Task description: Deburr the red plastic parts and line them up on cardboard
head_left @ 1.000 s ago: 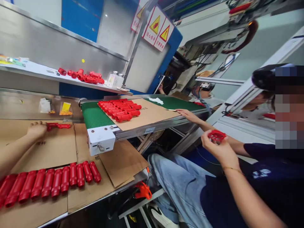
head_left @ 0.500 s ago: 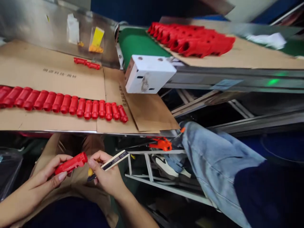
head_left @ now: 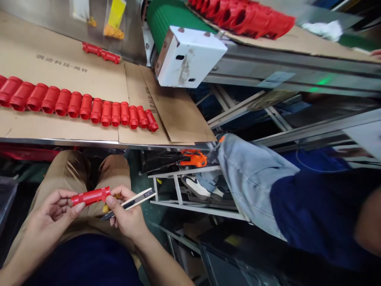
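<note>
My left hand [head_left: 55,208] is shut on a red plastic tube [head_left: 91,196], which lies level over my lap. Its right end reaches my right hand [head_left: 125,212], and the thumb rests against it. That hand grips a slim cream-and-black utility knife [head_left: 132,201], with the blade end pointing down to the left just below the tube. A long row of similar, larger red ribbed tubes [head_left: 74,107] lies on brown cardboard [head_left: 62,75] beyond my hands, out of reach of neither hand's fingers touching them.
A steel table edge [head_left: 59,142] runs above my khaki-trousered knees [head_left: 86,174]. A green conveyor belt [head_left: 166,20] with a white end box [head_left: 187,57] carries more red parts [head_left: 244,16]. A co-worker's jeans-clad leg [head_left: 250,178] fills the right. An orange tool [head_left: 193,160] sits on a low rack.
The view has swung down from the conveyor toward my lap. My hands have come closer together, and the red tube has turned from tilted to nearly level.
</note>
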Demonstrator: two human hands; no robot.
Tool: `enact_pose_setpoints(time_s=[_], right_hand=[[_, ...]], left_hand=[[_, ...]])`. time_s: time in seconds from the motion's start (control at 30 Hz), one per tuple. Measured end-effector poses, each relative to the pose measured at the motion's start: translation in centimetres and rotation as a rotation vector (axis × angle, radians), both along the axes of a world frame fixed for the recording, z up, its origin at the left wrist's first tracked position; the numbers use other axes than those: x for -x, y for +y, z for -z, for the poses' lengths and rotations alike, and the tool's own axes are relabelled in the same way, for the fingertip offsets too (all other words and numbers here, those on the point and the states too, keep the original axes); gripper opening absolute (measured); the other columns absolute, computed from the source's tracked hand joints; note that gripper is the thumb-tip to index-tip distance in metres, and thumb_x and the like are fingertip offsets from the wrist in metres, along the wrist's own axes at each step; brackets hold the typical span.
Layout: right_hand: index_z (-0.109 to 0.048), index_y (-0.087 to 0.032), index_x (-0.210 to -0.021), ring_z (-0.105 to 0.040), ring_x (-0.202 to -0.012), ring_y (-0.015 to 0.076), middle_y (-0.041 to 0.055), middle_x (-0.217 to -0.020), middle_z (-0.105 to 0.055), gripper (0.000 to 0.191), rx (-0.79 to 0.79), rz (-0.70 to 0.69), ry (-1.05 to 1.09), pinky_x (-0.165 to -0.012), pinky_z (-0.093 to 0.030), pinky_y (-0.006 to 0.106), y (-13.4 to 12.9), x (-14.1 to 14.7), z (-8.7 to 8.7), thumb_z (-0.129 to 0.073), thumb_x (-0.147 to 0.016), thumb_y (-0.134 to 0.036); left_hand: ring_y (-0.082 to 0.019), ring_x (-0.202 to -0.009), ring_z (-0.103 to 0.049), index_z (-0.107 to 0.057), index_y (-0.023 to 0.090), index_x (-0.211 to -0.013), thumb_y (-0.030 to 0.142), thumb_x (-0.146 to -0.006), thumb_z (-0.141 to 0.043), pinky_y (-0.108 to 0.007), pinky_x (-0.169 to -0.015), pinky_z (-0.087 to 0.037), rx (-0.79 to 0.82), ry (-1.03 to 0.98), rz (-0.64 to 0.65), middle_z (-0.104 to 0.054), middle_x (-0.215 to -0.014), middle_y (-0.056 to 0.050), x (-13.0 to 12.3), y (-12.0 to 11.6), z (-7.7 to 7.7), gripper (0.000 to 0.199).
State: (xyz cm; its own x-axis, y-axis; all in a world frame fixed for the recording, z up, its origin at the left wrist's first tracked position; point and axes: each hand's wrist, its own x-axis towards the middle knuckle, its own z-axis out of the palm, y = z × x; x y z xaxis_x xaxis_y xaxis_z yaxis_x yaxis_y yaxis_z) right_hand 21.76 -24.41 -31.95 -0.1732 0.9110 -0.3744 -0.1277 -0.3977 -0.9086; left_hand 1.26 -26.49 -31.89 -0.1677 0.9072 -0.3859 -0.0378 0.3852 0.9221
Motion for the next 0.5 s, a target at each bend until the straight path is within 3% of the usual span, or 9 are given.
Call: enact_pose_setpoints(time_s=[0.17,0.37,0.5], right_hand=[[-0.063,-0.021,-0.088,-0.054,-0.043,0.0060,-0.0040,-0.063,-0.062,0.049,-0.187,0.012,-0.092,-0.044,-0.042,0.017,-0.6,-0.3,0.5,-0.069,-0.097,-0.069],[-0.068,-0.021,-0.091,-0.058,-0.047,0.0100,-0.0033,-0.062,-0.061,0.040,-0.312,-0.008,-0.250,-0.046,-0.043,0.020,-0.5,-0.7,1.0,-0.065,-0.102,-0.060],[-0.069,-0.022,-0.091,-0.059,-0.052,0.0109,-0.0011,-0.070,-0.064,0.039,-0.336,-0.018,-0.288,-0.046,-0.043,0.021,0.0,-0.8,1.0,-0.064,-0.103,-0.058]], left_hand=[[-0.017,-0.080,-0.069,-0.075,0.024,-0.097,0.064,-0.082,-0.086,-0.019,-0.069,-0.054,0.012,0.005,-0.066,-0.067,-0.074,0.001,-0.8,0.1,-1.2,0.044],[-0.018,-0.071,-0.065,-0.076,0.023,-0.098,0.061,-0.080,-0.088,-0.020,-0.055,-0.047,-0.024,0.002,-0.010,-0.064,-0.068,0.001,-0.2,0.5,0.1,0.044],[-0.020,-0.079,-0.070,-0.076,0.023,-0.099,0.059,-0.081,-0.088,-0.023,-0.068,-0.056,-0.018,0.018,-0.033,-0.071,-0.077,-0.001,-0.2,0.8,0.0,0.042]])
